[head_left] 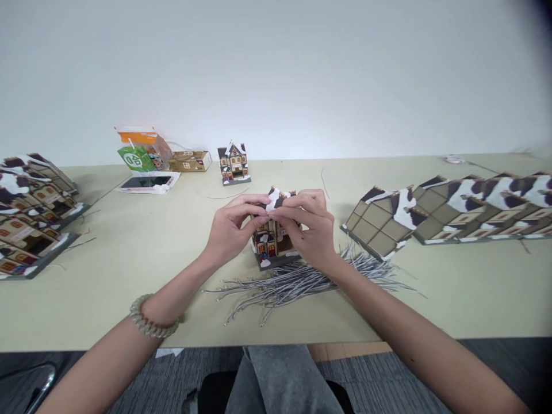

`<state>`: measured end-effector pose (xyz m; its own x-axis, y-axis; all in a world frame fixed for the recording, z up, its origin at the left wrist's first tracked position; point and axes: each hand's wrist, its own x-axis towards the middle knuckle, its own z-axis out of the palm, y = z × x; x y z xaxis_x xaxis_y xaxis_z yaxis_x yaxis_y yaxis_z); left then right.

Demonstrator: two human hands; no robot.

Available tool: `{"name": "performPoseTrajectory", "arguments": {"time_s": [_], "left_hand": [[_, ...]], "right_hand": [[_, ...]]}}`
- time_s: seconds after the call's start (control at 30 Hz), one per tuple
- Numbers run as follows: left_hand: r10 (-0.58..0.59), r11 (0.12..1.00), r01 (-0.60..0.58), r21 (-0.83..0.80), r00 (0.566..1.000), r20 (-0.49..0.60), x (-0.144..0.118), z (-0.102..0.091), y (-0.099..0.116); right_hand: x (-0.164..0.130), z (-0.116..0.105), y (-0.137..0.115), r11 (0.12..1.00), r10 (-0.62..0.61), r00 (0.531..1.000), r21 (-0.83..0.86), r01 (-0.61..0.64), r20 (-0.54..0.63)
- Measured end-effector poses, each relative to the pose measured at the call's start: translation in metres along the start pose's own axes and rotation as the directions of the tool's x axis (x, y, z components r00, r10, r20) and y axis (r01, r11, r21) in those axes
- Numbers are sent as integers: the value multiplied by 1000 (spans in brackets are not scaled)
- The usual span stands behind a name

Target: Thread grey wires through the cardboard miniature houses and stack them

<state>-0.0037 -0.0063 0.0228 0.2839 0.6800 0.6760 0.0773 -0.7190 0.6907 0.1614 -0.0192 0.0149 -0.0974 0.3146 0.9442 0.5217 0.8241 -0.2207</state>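
A small model house (264, 248) with a snow-covered dark roof stands upright on the table in front of me, its lower right part hidden by my right hand. My left hand (235, 224) is closed at the left side of its roof, thumb and fingers pinched against the upper front. From the other side my right hand (308, 227) is closed too, its thumb and forefinger meeting the left fingertips before the gable. Whatever small piece lies between the fingertips is too small to make out. A loose bundle of silvery-grey wires (293, 283) lies just below the house.
Several similar houses line the right side (448, 210), with one angled house (382, 221) nearest. More houses (34, 215) stand at the left. At the back are a single house (234, 164), a brown box (190, 161), an orange-topped bag (146, 144) and a phone (146, 183).
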Motion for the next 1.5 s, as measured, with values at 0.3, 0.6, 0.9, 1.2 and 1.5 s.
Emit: {"name": "performPoseTrajectory", "arguments": {"time_s": [0.3, 0.6, 0.9, 1.2, 1.5], "left_hand": [[-2, 1000, 3, -25, 1000, 16, -1, -2, -2], [-26, 999, 26, -35, 999, 24, -1, -4, -3], [-23, 999, 24, -35, 999, 30, -1, -5, -2], [-52, 992, 60, -112, 996, 75, 1, -8, -2], [-421, 887, 459, -47, 846, 327, 8, -32, 1]], "right_hand": [[-1, 0, 0, 1000, -2, 1000, -11, 2, 4], [-1, 0, 3, 1000, -16, 1000, -4, 16, 7], [-1, 0, 3, 1000, -21, 1000, -21, 21, 8], [0, 0, 4, 994, -89, 996, -60, 88, -12], [-2, -2, 3, 974, -173, 985, -148, 171, -1]]}}
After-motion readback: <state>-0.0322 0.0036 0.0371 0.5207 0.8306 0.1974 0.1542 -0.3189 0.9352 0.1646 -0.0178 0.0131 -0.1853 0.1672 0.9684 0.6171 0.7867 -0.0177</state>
